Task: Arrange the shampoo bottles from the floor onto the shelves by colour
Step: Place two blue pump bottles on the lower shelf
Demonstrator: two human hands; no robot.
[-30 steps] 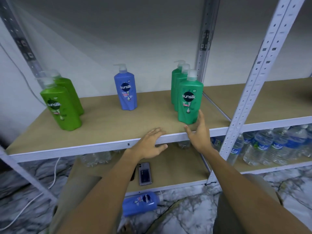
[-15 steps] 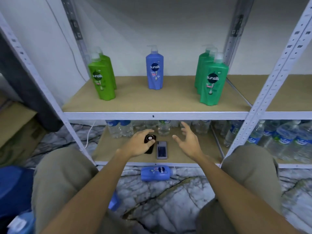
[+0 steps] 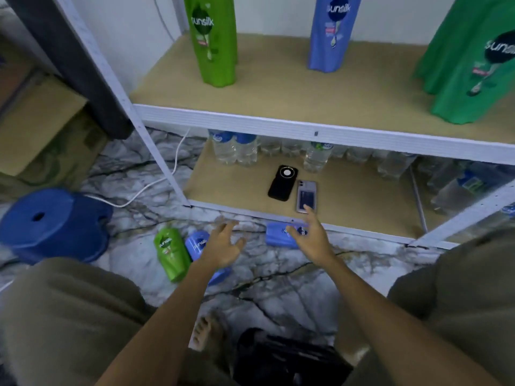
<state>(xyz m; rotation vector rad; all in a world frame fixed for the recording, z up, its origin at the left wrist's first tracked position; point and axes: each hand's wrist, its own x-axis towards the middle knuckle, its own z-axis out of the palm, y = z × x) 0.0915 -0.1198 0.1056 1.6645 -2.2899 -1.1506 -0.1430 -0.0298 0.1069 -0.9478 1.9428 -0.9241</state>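
Head camera, looking down past bent knees at a marbled floor [image 3: 278,277] and a metal shelf unit. The left hand [image 3: 223,246] hangs with fingers spread and relaxed, holding nothing. Partly hidden beneath it lies a blue bottle [image 3: 198,243]; just left of that lies a lime green bottle [image 3: 170,253]. The right hand [image 3: 313,238] is also spread and empty, covering part of a second blue bottle [image 3: 276,237] that lies against the lower shelf's edge.

Beyond the hands, on the upper shelf [image 3: 306,93], stand lime, blue and darker green bottles, their tops cut off by the frame. The lower shelf holds two phones [image 3: 282,183] and blurred water bottles [image 3: 237,149].
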